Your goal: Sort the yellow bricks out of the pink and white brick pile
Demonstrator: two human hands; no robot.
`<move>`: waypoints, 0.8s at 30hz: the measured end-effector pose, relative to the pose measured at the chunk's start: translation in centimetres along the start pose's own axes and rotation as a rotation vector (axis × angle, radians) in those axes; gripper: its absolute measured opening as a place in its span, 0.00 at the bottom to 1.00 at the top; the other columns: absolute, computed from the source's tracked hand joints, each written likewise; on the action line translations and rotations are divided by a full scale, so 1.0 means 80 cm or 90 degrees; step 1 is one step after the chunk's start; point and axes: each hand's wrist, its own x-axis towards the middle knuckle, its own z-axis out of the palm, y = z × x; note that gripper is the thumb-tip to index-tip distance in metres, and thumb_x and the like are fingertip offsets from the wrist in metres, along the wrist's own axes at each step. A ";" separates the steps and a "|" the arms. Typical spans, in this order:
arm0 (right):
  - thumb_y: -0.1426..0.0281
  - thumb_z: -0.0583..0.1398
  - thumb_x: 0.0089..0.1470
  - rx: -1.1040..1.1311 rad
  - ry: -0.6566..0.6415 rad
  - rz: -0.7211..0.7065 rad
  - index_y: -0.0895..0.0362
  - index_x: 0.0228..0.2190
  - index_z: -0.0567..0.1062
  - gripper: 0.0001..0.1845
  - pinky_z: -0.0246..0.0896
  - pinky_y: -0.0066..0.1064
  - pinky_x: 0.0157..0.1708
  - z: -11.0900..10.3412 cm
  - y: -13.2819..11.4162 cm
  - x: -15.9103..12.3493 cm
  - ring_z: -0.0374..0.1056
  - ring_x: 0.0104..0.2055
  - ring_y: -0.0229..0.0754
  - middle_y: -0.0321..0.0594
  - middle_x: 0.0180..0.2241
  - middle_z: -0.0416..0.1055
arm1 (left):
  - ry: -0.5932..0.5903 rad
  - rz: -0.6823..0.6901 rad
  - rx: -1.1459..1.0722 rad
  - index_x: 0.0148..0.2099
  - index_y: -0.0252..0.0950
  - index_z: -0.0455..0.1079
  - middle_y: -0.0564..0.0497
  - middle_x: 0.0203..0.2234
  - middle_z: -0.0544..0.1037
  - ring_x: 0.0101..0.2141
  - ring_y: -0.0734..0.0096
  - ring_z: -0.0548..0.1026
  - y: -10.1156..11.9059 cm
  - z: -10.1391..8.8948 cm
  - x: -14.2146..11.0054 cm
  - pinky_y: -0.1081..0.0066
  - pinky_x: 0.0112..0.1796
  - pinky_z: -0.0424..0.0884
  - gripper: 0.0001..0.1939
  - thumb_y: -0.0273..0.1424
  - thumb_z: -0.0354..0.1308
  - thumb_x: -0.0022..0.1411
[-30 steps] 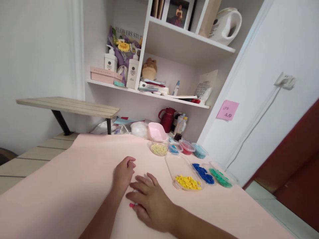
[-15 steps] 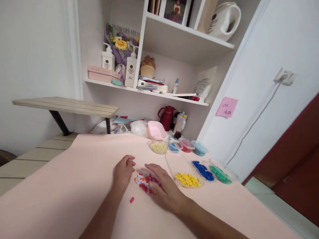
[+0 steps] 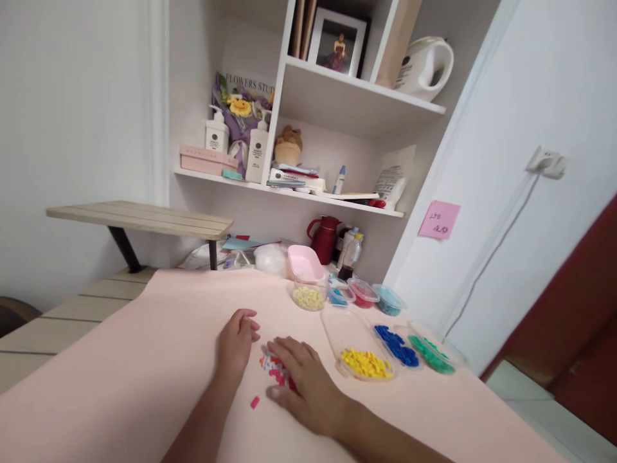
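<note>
A small heap of red, white and orange pieces (image 3: 276, 371) lies on the pink table cover. My right hand (image 3: 308, 389) lies over its right side with fingers stretched out and thumb apart, hiding part of the heap. On the heap's left, my left hand (image 3: 236, 344) rests on its edge, fingers loosely curved and apart from the pieces; nothing shows in it. One loose pink-red piece (image 3: 255, 402) sits by itself nearer to me, between my forearms.
Right of my hands stand shallow containers of yellow pieces (image 3: 366, 364), blue pieces (image 3: 396, 346) and green pieces (image 3: 431, 354). Farther back are a tub of pale yellow pieces (image 3: 309, 298), a pink basin (image 3: 305, 263) and a dark red jug (image 3: 325, 240).
The view has tilted up slightly, so everything sits lower. My right hand has shifted left over the heap and flattened, covering more of the red pieces. My left hand stays beside it.
</note>
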 end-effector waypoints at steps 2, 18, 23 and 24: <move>0.57 0.55 0.60 -0.001 0.020 -0.017 0.51 0.64 0.56 0.33 0.43 0.51 0.63 0.002 -0.002 0.010 0.49 0.66 0.53 0.48 0.64 0.55 | 0.016 0.003 -0.027 0.36 0.39 0.70 0.56 0.21 0.75 0.22 0.69 0.76 0.000 -0.001 0.001 0.68 0.29 0.70 0.11 0.34 0.48 0.54; 0.58 0.55 0.57 -0.148 0.117 -0.073 0.50 0.46 0.72 0.17 0.23 0.57 0.64 0.005 -0.046 0.029 0.49 0.64 0.55 0.41 0.54 0.68 | 0.110 -0.037 -0.187 0.40 0.37 0.70 0.55 0.24 0.77 0.26 0.69 0.76 -0.001 -0.012 0.015 0.67 0.35 0.72 0.17 0.36 0.55 0.46; 0.62 0.56 0.57 -0.103 0.145 0.008 0.46 0.51 0.69 0.19 0.28 0.58 0.64 -0.011 -0.033 0.031 0.50 0.64 0.52 0.38 0.57 0.66 | 0.093 -0.058 -0.141 0.40 0.37 0.70 0.55 0.23 0.76 0.26 0.68 0.76 -0.003 -0.010 0.023 0.64 0.36 0.72 0.17 0.36 0.54 0.45; 0.60 0.56 0.57 -0.077 0.154 0.036 0.45 0.54 0.66 0.22 0.29 0.59 0.63 -0.012 -0.032 0.027 0.51 0.64 0.53 0.38 0.58 0.64 | 0.090 -0.057 -0.127 0.40 0.38 0.70 0.55 0.23 0.76 0.26 0.67 0.76 -0.003 -0.010 0.025 0.64 0.36 0.72 0.18 0.36 0.53 0.45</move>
